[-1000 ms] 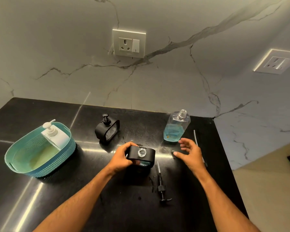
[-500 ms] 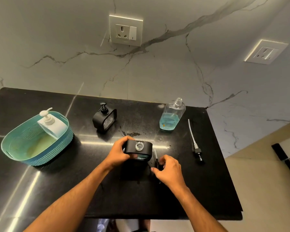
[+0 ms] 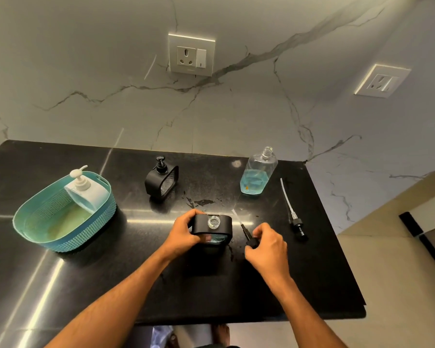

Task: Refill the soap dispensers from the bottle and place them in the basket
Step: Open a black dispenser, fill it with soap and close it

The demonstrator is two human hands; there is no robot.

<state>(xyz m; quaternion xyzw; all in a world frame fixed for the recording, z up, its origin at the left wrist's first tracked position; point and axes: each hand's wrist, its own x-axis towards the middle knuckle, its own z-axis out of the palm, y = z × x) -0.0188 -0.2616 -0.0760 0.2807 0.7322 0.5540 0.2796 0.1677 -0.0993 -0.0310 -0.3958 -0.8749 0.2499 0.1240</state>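
Pale marble wall (image 3: 111,71) with dark grey veins, meeting a side wall (image 3: 399,136) at the right. 2 white socket plates: 1 above the counter (image 3: 191,54), 1 on the side wall (image 3: 382,81). Glossy black stone counter (image 3: 60,285) streaked with bright reflections. Beige floor (image 3: 392,285) to the right.

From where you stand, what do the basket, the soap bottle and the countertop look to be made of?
The basket looks like moulded teal plastic with a matte finish and a woven-pattern wall. The soap bottle is clear, probably plastic: the blue liquid shows through, and its threaded neck is open. The countertop looks like polished black stone, perhaps granite, with bright streaks of reflected light across it.
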